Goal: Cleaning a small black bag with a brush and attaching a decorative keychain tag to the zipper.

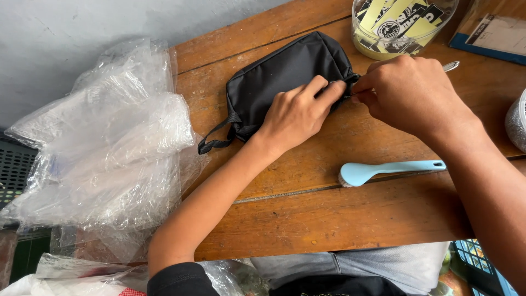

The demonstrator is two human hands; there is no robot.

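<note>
**Both hands at the pouch's right end**

Going left to right, we pass crumpled clear plastic bags (104, 148) hanging off the desk's left edge, then the black pouch (279, 77) lying flat near the far edge of the desk (329, 219), its strap trailing leftward. Our left hand (298, 112) presses down on it, fingers clenched at its right end. Our right hand (411, 90) pinches something small there, probably the zipper pull; we judge the zip work unfinished. A light blue brush (383, 171) lies nearer us.
</note>
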